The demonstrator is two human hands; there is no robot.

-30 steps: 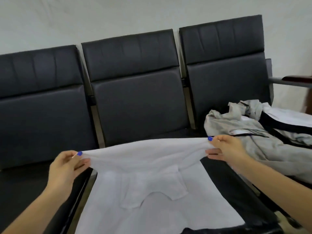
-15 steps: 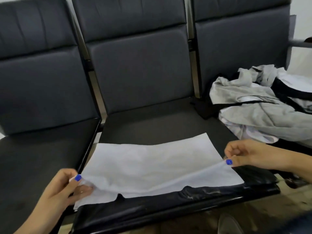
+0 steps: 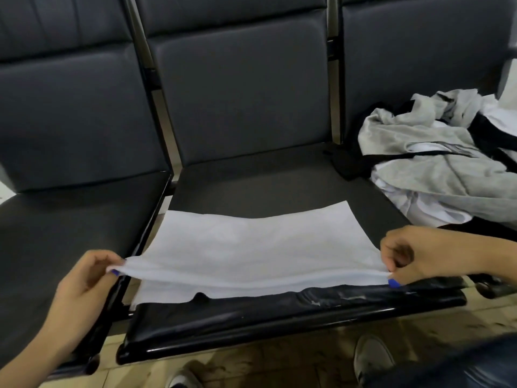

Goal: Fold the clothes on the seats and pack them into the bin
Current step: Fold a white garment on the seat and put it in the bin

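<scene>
Three dark padded seats (image 3: pixel 246 175) joined in a row fill the view, with tiled floor (image 3: pixel 321 348) seen below their front edge. On the middle seat a white garment (image 3: pixel 251 242) is spread flat, folded into a wide band that reaches almost to the glossy front lip of the cushion. Its near edge is lifted slightly off the seat and stretched between the two hands.

The left hand (image 3: pixel 84 278) is seen at the garment's near left corner, over the gap between the left and middle seats; the cloth is pinched between its thumb and curled fingers, a blue-painted nail showing just under the fabric. The right hand (image 3: pixel 411 256) is seen at the near right corner, fingers curled in, with the cloth edge pinched at the fingertips; a blue nail shows at the corner there too. Both forearms enter from the lower corners of the view.

A lower layer of the garment is seen beneath the lifted edge, with a small notch in its front hem.

On the right seat, well apart from the hands, a loose pile of clothes (image 3: pixel 436 163) is heaped: grey fabric on top, white beneath, with black straps or trim running through it. Two shoes (image 3: pixel 373 357) are visible on the floor below.
</scene>
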